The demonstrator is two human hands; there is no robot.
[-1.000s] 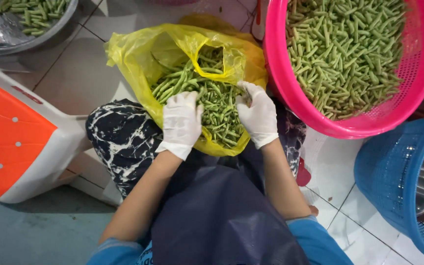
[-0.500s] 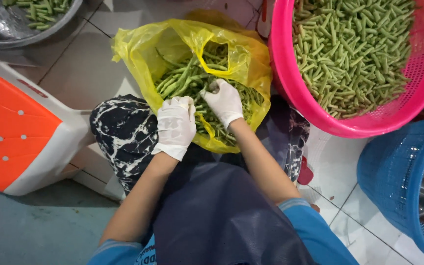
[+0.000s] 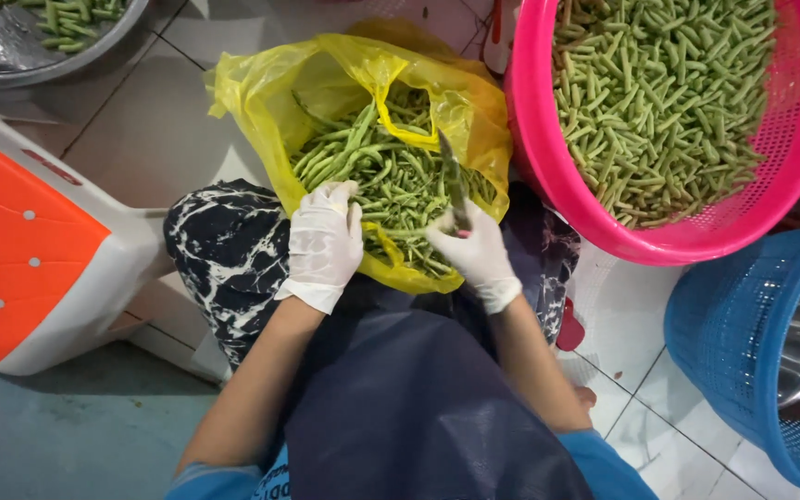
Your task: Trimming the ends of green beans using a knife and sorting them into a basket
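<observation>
A yellow plastic bag (image 3: 261, 102) full of long green beans (image 3: 372, 171) rests on my lap. My left hand (image 3: 324, 243), in a white glove, lies at the bag's near edge with its fingers on the beans. My right hand (image 3: 476, 250), also gloved, grips a small knife (image 3: 454, 185) whose blade points up and away over the beans.
A pink basket (image 3: 789, 157) of cut green bean pieces stands at the upper right. Below it is a blue basket (image 3: 743, 343) holding a metal bowl. A steel bowl (image 3: 11, 56) with some beans sits at the upper left. An orange and white stool (image 3: 39, 250) lies left.
My right hand has pulled back out of the beans toward me and now shows the knife blade upright. My left hand has stayed at the bag's edge.
</observation>
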